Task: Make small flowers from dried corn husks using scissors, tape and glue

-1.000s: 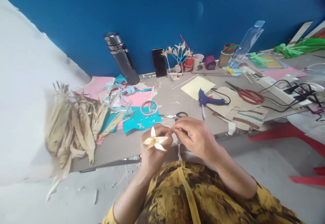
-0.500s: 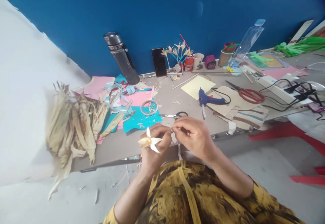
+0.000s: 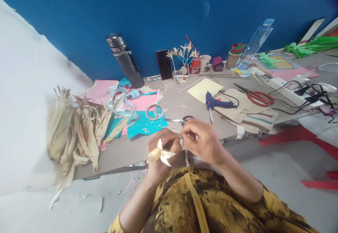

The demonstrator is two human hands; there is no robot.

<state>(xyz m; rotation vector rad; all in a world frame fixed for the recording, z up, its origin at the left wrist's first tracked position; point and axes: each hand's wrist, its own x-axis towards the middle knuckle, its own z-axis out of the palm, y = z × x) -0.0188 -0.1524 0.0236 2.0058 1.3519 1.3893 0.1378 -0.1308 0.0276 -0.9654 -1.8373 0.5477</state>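
In front of my body, my left hand is closed around a cream-coloured handmade flower, its pointed petals spread over the back of the fist. The flower's stem is mostly hidden by the fingers. My right hand pinches thumb and forefinger together close beside the left fingertips; whatever lies in that pinch is too small to make out. Just beyond the hands lies a pair of black-handled scissors. A roll of tape rests on blue paper to the left.
Dried corn husks hang over the table's left end. Farther back stand a flask, a phone and finished flowers. A blue glue gun, red-handled scissors and a power strip with cables lie to the right.
The left hand has turned a little and the flower has shifted slightly right and down. My right hand's fingers have curled and come slightly away from the left fingertips.
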